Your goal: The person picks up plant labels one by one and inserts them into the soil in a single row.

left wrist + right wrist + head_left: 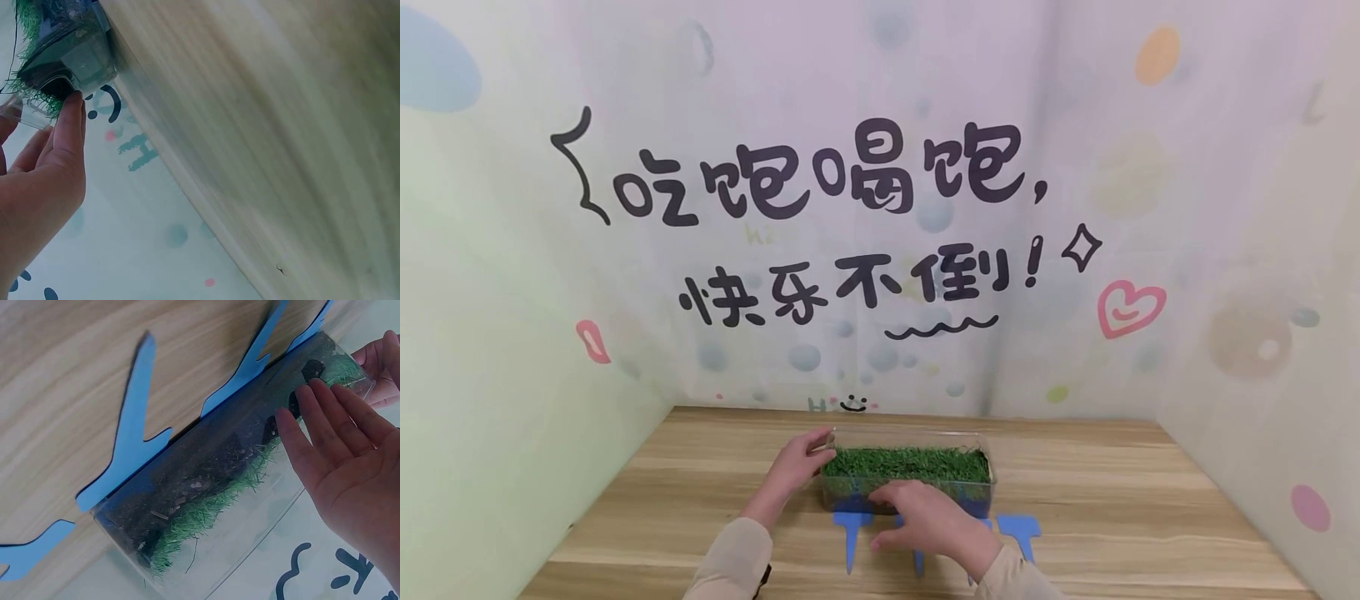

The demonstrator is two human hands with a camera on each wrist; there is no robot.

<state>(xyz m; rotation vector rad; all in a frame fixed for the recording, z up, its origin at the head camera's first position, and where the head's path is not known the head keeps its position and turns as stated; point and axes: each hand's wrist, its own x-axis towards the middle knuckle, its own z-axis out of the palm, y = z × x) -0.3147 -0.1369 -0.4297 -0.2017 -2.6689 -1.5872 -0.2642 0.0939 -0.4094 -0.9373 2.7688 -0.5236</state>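
Note:
A clear plastic box with green artificial-looking grass along its top stands on the wooden table. At its left end is my left hand; in the left wrist view its straight fingertips touch the end wall. My right hand is in front of the box. The right wrist view shows its fingers extended and spread, tips at the long front wall, where dark spots show. Several blue T-shaped plant labels lie in a row before the box, some partly hidden by my right hand.
The wooden table reaches back to a white printed backdrop with dark lettering. Pale cloth walls enclose the table at left and right. One blue label lies at the row's right end, beyond my right hand.

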